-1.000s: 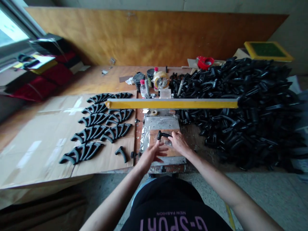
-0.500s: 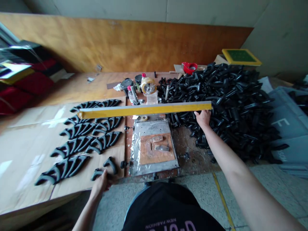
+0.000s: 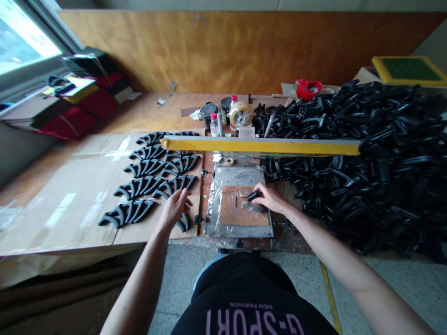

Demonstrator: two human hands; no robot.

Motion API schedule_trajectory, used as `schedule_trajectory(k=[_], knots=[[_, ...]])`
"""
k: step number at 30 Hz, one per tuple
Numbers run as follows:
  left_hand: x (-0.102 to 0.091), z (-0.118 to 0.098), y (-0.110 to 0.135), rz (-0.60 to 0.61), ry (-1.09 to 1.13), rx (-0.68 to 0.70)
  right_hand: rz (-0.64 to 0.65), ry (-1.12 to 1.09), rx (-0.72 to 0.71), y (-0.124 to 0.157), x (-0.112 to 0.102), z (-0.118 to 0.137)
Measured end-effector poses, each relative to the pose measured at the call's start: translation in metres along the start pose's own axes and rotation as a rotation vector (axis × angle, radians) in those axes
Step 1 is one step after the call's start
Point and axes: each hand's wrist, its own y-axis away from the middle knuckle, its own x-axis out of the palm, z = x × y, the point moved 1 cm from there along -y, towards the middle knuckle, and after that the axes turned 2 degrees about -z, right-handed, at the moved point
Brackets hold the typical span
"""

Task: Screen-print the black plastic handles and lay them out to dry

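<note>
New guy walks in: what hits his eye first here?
The heap of black moulded parts fills the right side of the bench. A long yellow-faced bar runs across the middle, beyond a plastic-covered metal plate, where the right hand holds a small black piece. On the left, curved black parts lie in rows on cardboard, with the left hand beside them.
</note>
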Motion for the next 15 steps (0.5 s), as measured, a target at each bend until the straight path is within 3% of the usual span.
schedule_trajectory(k=[3,5,7,9,12,15], knots=[[0.022,-0.074,-0.009,-0.012,0.309,0.234,0.165,0.125,-0.092,-0.022,0.039,0.018],[0.032,-0.111,-0.015,-0.037,0.455,0.339,0.154,0.221,-0.098,-0.034,0.049,0.021],[0.04,-0.134,-0.021,-0.061,0.528,0.4,0.112,0.321,-0.093,-0.039,0.055,0.019],[0.045,-0.143,-0.023,-0.079,0.539,0.425,0.045,0.425,-0.102,-0.037,0.063,0.016],[0.048,-0.14,-0.015,-0.105,0.53,0.425,-0.053,0.519,-0.158,-0.024,0.071,0.01],[0.044,-0.121,0.008,-0.082,0.497,0.379,-0.21,0.481,-0.121,-0.01,0.053,-0.005]])
